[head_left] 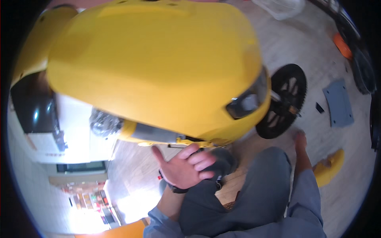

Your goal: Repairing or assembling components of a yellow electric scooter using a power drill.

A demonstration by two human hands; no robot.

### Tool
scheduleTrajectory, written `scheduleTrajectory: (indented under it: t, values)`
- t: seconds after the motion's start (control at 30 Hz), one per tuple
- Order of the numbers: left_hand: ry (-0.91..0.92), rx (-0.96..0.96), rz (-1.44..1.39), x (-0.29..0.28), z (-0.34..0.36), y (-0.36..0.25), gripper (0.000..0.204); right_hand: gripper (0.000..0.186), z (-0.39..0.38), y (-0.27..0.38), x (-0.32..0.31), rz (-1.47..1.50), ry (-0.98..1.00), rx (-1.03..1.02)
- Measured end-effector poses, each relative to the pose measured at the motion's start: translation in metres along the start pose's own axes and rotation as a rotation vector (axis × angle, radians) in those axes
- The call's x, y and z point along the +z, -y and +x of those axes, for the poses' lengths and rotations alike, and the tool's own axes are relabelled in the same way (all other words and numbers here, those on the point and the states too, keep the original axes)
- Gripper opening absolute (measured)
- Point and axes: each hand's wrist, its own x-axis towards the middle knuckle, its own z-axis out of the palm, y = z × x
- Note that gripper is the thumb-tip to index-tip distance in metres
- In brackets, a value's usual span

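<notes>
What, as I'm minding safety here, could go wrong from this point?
1. The left hand is open by the lower edge of the yellow body; it could scrape its fingers there.
2. The right hand appears close to the wheel; a roll or turn might catch it.
3. The black piece, grey panel and yellow part lie loose on the floor and might get stepped on.

Wheel (285,102) right of shell (158,71); panel (339,104) apparently on floor (313,47).
</notes>
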Motion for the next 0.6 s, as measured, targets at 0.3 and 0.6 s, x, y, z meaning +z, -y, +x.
scheduleTrajectory:
  t: [0.3,0.6]
  values:
    - [0.128,0.04,0.078,0.022,0.021,0.0,0.113,0.043,-0.086,-0.01,-0.094,0.526,-0.017,0.402]
    - [-0.124,0.173,0.344,-0.003,0.001,-0.009,0.097,0.05,-0.258,0.241,-0.345,1.163,0.049,-0.638]
